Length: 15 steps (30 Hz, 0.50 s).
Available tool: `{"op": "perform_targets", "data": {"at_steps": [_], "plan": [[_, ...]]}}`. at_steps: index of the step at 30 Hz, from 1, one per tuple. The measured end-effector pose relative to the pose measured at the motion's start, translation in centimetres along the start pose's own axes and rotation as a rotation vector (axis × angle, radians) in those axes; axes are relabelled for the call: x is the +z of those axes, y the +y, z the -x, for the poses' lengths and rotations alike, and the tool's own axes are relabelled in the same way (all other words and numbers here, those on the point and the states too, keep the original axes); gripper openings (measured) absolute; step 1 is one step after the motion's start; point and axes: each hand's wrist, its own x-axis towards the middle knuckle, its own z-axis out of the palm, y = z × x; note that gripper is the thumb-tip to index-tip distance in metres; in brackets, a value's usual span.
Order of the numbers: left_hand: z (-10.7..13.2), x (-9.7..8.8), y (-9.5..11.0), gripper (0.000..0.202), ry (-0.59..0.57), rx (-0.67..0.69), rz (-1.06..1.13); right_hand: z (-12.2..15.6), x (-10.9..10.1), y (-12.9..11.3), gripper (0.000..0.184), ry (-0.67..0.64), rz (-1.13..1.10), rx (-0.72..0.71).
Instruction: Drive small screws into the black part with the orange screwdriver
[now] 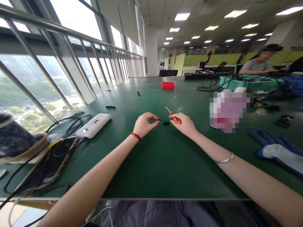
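Observation:
My left hand (146, 124) pinches a small dark piece (160, 119) between thumb and fingertips; its kind is too small to make out. In my right hand (184, 123) is a screwdriver (177, 120) with an orange and black handle, its thin shaft pointing up and to the left, away from me. On the green table between the two hands lies a short black cylindrical part (165, 122), close to the right fingertips. Whether the right fingers touch this part, I cannot tell.
A red bin (168, 85) stands farther back. To the left are a white power bank (93, 125), a phone (53, 160) and black cables. On the right lie a blurred pinkish package (229, 112), blue-white gloves (281, 151) and a teal basket (248, 83). A person (258, 64) sits beyond.

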Motion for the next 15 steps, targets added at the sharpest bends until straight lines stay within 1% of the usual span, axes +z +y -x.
{"op": "perform_targets", "data": {"at_steps": [3,5,7,10,15], "plan": [[-0.1,-0.4,-0.9,0.017,-0.051,-0.111,-0.053,-0.7,0.3,0.9,0.026,-0.069,0.143,0.083],[-0.1,-0.5,-1.3,0.017,-0.068,-0.162,-0.091,-0.9,0.6,1.1,0.028,-0.123,0.162,0.071],[-0.1,-0.6,-1.4,0.016,-0.057,-0.195,-0.12,-1.0,0.7,1.0,0.026,-0.169,0.155,0.029],[-0.2,-0.9,-1.0,0.017,-0.041,-0.193,-0.13,-0.8,0.9,0.3,0.021,-0.207,0.139,-0.027],[-0.4,-1.8,0.0,0.017,-0.071,-0.118,-0.115,0.0,1.3,-1.2,0.017,-0.256,0.093,-0.116]]}}
